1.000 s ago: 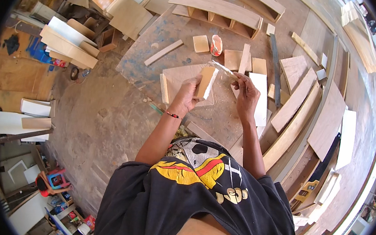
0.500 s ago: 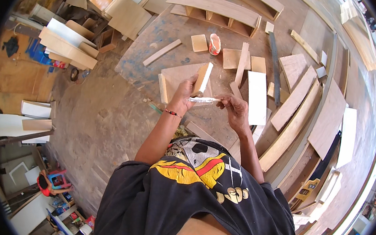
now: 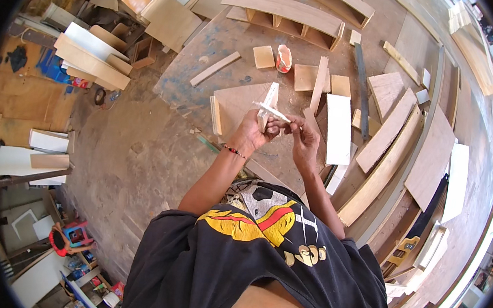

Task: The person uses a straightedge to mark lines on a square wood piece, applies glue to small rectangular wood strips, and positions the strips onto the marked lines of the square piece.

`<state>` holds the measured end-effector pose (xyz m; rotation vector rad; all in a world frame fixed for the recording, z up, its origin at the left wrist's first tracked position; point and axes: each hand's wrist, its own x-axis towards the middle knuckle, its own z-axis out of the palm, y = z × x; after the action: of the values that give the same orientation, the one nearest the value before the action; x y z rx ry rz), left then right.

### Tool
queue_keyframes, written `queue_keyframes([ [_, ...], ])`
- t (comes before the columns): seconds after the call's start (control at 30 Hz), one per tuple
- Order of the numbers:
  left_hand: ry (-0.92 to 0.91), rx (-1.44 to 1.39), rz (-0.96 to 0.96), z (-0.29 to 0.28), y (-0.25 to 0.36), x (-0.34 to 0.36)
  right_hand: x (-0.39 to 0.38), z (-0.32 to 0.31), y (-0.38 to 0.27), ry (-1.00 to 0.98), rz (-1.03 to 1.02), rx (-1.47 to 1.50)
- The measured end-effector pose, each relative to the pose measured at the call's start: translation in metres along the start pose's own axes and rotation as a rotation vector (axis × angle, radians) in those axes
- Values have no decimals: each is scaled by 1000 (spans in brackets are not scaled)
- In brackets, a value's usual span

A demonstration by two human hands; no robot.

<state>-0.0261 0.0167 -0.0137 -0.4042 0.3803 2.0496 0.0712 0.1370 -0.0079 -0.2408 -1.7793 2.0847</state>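
Note:
My left hand (image 3: 250, 132) grips a small wooden board (image 3: 272, 96), held upright with a pale, whitish edge facing up. My right hand (image 3: 305, 140) pinches a thin stick (image 3: 274, 111) smeared with something white. The stick lies across the board's edge, its tip pointing up and left. Behind my hands a larger flat wooden panel (image 3: 237, 104) rests on the work surface. Farther off stands a cut-open orange and white container (image 3: 284, 58), pale inside, beside a small square wood block (image 3: 263, 57).
A long wooden shelf unit with compartments (image 3: 280, 15) lies at the far side. Planks (image 3: 387, 127), a white board (image 3: 339, 129) and a dark metal strip (image 3: 360, 90) spread to the right. Stacked boards (image 3: 95, 55) stand left. A person in red (image 3: 59, 240) is at lower left.
The stick has swung from lying level below the board to slanting across its edge. My right hand has moved slightly left, closer to the left hand, and the board has been turned.

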Motion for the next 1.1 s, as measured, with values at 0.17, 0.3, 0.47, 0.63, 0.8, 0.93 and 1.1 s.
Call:
queue_keyframes([
  [0.17, 138, 102, 107, 9, -5, -3, -12, 2, -12, -93, -24, 74],
  [0.3, -6, -60, -65, -3, 1, -2, 4, 0, -12, 73, -17, 60],
  [0.47, 113, 56, 66, -11, 2, 1, 12, -4, -6, 4, 49, 28],
  [0.63, 452, 443, 366, 5, 12, -9, 30, -22, -3, 205, -25, -139],
  [0.8, 524, 712, 515, -3, 15, -11, 83, -28, -17, 352, -119, -702],
  [0.93, 601, 901, 572, -1, 17, -11, 124, -18, -9, 374, -371, -858],
  [1.1, 661, 993, 636, 3, 19, -19, 155, -3, -3, 219, -418, -1162],
])
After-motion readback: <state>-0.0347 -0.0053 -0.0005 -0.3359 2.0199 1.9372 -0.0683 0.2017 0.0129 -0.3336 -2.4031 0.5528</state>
